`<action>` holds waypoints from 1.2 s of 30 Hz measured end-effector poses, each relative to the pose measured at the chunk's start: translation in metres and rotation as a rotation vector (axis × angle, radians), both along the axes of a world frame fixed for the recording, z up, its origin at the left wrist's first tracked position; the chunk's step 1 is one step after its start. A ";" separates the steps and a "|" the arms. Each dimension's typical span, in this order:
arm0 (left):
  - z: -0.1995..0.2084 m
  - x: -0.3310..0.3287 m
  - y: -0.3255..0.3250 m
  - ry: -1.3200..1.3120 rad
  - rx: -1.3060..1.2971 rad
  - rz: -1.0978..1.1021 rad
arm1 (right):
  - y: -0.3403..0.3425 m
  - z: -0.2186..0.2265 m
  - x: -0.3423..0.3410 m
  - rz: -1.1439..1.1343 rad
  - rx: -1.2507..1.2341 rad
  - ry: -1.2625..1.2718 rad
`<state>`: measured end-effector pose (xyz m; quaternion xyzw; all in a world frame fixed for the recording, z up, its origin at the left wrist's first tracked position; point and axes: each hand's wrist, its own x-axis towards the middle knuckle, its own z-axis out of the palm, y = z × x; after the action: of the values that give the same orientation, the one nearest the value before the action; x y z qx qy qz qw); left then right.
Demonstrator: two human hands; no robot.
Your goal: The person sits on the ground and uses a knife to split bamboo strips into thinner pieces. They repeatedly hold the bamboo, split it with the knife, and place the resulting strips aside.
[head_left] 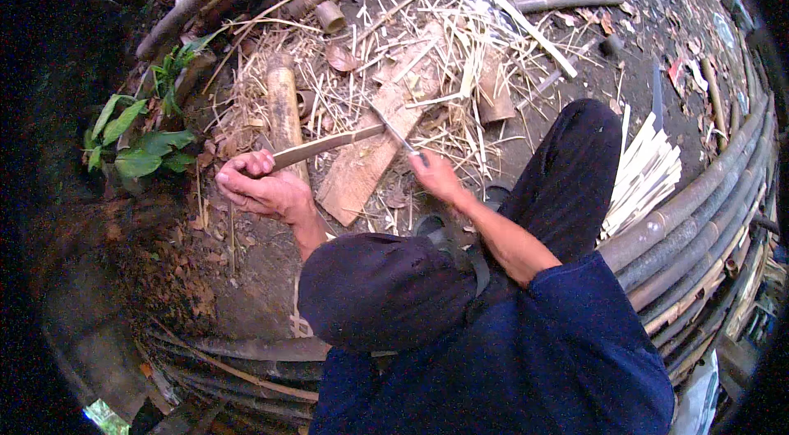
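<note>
My left hand (267,188) is closed around one end of a split bamboo strip (333,141), which reaches to the right over a wooden plank (349,176). A knife (394,127) is gripped in my right hand (438,180), its handle mostly hidden by the fingers. The blade crosses the strip's far end above the plank; I cannot tell whether it has cut in. Just beyond my left hand, a thick piece of bamboo (283,102) lies on the ground, passing behind the strip.
Pale shavings and slivers (460,90) litter the ground around the plank. Right of my knee lies a bundle of split strips (649,176). Stacked bamboo poles (686,209) line the right side. Leafy plants (144,154) grow at the left. A short bamboo tube (330,17) lies farther off.
</note>
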<state>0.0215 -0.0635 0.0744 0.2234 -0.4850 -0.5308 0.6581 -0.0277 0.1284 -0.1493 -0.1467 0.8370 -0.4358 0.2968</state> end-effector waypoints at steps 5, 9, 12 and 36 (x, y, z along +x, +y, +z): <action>0.008 0.006 -0.019 0.254 0.197 -0.254 | -0.007 0.015 0.006 0.046 -0.034 0.076; -0.004 0.018 -0.023 0.143 0.199 -0.194 | -0.035 0.132 0.024 0.159 -0.322 0.002; -0.009 0.009 -0.017 0.094 0.136 -0.160 | -0.049 0.158 0.032 0.208 -0.480 0.078; -0.016 -0.001 -0.052 0.269 0.283 -0.101 | -0.010 0.009 0.009 0.045 -0.062 0.062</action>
<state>0.0209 -0.1154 0.0584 0.2163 -0.3238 -0.6510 0.6516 -0.0190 0.1185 -0.1399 -0.1883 0.8283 -0.4499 0.2756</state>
